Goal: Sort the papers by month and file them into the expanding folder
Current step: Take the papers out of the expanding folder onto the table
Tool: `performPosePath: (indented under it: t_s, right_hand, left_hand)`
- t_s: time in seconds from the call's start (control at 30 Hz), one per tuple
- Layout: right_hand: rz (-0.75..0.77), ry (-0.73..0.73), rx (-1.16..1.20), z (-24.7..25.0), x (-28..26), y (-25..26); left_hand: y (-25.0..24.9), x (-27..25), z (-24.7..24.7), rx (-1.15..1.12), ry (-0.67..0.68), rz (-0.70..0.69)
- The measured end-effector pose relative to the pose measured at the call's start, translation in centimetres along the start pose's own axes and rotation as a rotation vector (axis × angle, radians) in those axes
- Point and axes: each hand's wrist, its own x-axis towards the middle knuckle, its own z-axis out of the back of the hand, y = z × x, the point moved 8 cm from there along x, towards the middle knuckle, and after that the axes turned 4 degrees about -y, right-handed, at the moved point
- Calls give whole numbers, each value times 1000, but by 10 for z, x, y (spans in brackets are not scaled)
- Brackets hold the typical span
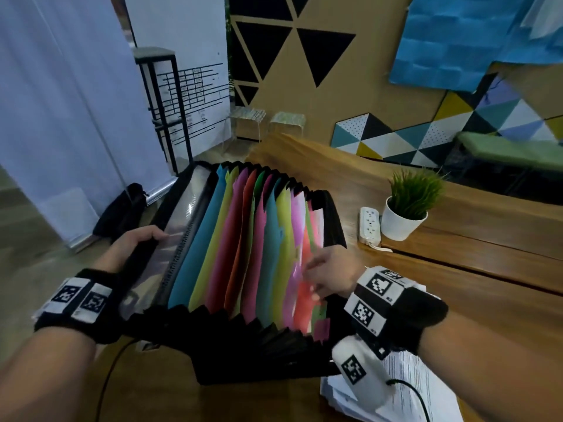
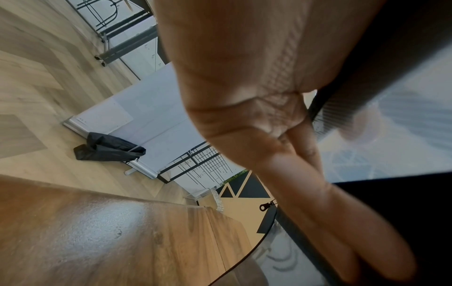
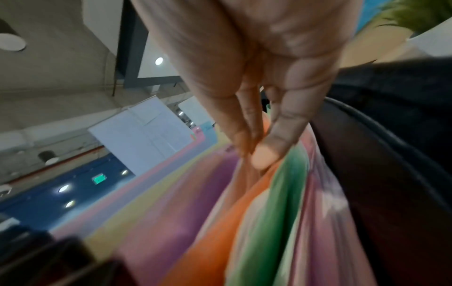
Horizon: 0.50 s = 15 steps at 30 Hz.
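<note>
So your left hand was stretched out along the left side of the expanding folder, forearm angled in from the bottom left, fingers wrapped over the edge of its clear zippered front flap with the thumb on the outside, so it had a proper hold on that flap and kept the thing fanned wide open on the wooden table. Your right hand came in from the right, wrist bent down into the last few pockets near the back wall. In the right wrist view, the thumb and the fingers were pressed close together, pinching the top edges of the coloured dividers around the orange and green ones. The stack of printed papers sat on the table under your right forearm, just beside the folder's near right corner.
</note>
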Motion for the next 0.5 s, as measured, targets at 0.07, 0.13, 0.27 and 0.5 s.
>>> performPosePath:
  t_s: [0.07, 0.13, 0.27, 0.5]
  right_hand:
    - [-23, 0, -18, -4, -4, 5]
    - [42, -29, 6, -3, -2, 11]
    - [94, -89, 105, 2, 6, 13]
    - [123, -149, -284, -3, 20, 13]
  left_hand:
    - [0, -4, -4, -12, 7, 4]
    - [-2, -3, -3, -9, 12, -15]
    - [-1, -7, -8, 53, 26, -24]
    - [-2, -10, -15, 70, 61, -37]
